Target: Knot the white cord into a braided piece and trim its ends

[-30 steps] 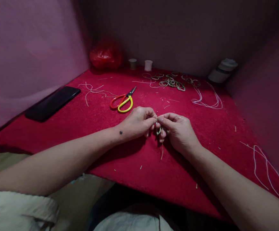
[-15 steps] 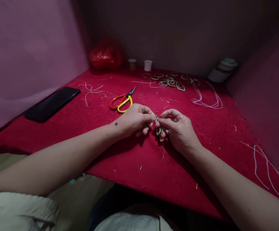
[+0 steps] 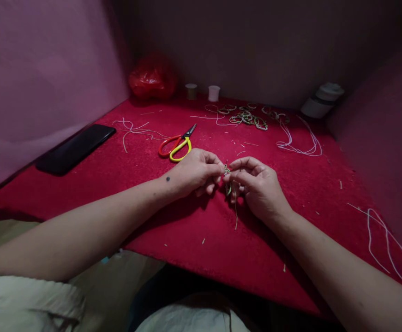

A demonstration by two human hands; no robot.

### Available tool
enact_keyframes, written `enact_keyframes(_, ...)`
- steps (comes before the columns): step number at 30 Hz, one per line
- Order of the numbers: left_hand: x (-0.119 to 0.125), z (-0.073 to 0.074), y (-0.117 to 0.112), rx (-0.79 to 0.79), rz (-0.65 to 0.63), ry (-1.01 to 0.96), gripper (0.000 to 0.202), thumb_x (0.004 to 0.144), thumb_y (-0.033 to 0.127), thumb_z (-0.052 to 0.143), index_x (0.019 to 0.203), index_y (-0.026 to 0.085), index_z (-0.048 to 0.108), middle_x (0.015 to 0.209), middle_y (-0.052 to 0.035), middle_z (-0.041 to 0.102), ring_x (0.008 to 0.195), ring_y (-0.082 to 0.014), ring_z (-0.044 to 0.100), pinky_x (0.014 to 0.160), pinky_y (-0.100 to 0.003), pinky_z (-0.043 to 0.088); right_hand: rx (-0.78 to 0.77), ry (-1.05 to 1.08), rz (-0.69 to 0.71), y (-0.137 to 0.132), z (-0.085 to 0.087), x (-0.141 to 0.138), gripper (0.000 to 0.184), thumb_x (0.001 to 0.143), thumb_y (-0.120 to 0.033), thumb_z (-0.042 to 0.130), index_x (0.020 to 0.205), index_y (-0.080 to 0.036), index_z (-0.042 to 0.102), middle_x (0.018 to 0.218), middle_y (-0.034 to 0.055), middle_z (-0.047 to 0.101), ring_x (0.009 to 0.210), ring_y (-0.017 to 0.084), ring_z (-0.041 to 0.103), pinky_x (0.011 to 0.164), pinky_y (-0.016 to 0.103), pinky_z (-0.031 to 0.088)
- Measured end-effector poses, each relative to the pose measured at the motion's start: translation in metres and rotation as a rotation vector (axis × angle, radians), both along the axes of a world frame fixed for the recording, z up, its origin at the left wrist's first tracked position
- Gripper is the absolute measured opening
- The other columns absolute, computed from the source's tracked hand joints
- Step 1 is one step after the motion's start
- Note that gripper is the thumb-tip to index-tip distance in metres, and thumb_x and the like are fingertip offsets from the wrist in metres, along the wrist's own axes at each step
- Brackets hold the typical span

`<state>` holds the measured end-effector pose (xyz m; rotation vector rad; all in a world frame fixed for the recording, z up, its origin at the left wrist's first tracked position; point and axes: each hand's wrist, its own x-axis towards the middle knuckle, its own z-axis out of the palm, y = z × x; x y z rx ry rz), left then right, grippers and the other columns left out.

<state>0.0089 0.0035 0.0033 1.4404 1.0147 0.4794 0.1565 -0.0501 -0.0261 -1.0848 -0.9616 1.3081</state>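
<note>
Between my hands, above the red cloth, is a small green and white braided cord bracelet (image 3: 228, 188), partly hidden by fingers. My left hand (image 3: 202, 171) pinches its upper end with thumb and forefinger. On the other side my right hand (image 3: 258, 180) has thumb and forefinger closed at the same piece, the other fingers curled around it. A thin loose tan cord end (image 3: 236, 216) hangs below the right fingers. Scissors (image 3: 180, 145) with one red and one yellow handle lie just beyond my left hand, blades pointing away.
Finished-looking braided loops (image 3: 247, 119) lie in a heap at the back. Two thread spools (image 3: 213, 93), a red plastic bag (image 3: 152, 83) and a tilted white container (image 3: 321, 101) stand behind. A black phone (image 3: 76, 150) is at left; loose white cords (image 3: 386, 235) lie at right.
My right thumb and forefinger have shifted slightly left over the bracelet, covering more of its upper part. The left hand holds almost still.
</note>
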Motion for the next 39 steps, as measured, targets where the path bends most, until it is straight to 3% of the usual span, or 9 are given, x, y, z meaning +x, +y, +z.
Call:
enact_keyframes(4,-0.0003,-0.0010,-0.0010,0.020,-0.018,-0.004,0.010,0.076,0.012,0.054,0.067,0.014,0.057,0.046,0.0026,0.054,0.029,-0.0058,0.042,0.028,-0.018,0.027,0.001,-0.052,-0.010,0.0002,-0.0004,-0.0006,0.013,0.072,-0.022,0.068,0.081,-0.019,0.060,0.061,-0.0026,0.066,0.036,0.010,0.053,0.032,0.021,0.039)
enact_keyframes(9,-0.0003,-0.0019,-0.0009,0.034,-0.040,-0.016,0.010,0.075,0.010,0.053,0.067,0.014,0.058,0.045,0.0031,0.054,0.029,-0.0055,0.041,0.028,-0.018,0.028,0.050,-0.112,-0.021,0.0001,-0.0001,-0.0021,0.007,0.075,-0.019,0.065,0.077,-0.018,0.058,0.058,-0.0035,0.064,0.034,0.010,0.054,0.032,0.020,0.039)
enact_keyframes(16,0.0002,0.0002,-0.0007,0.037,-0.034,0.012,0.011,0.076,0.010,0.052,0.067,0.014,0.057,0.043,0.0033,0.053,0.028,-0.0050,0.040,0.029,-0.018,0.026,0.090,-0.184,-0.049,-0.0006,0.0014,-0.0037,0.009,0.075,-0.016,0.063,0.075,-0.019,0.055,0.058,-0.0045,0.064,0.034,0.009,0.053,0.033,0.020,0.038)
enact_keyframes(24,0.0002,0.0001,-0.0013,0.059,-0.027,0.037,0.011,0.077,0.011,0.053,0.067,0.015,0.057,0.043,0.0030,0.054,0.028,-0.0052,0.041,0.030,-0.018,0.025,0.023,-0.247,-0.064,-0.0035,0.0052,-0.0050,0.008,0.076,-0.020,0.065,0.072,-0.017,0.059,0.055,-0.0008,0.065,0.036,0.010,0.056,0.034,0.019,0.040)
enact_keyframes(39,0.0018,-0.0001,-0.0046,0.103,-0.022,0.042,0.014,0.076,0.006,0.051,0.066,0.015,0.054,0.040,0.0050,0.051,0.027,-0.0050,0.039,0.028,-0.017,0.028,0.081,-0.369,-0.102,-0.0037,-0.0008,-0.0084,0.012,0.078,-0.019,0.062,0.068,-0.019,0.055,0.042,-0.0052,0.056,0.032,0.009,0.052,0.033,0.018,0.038)
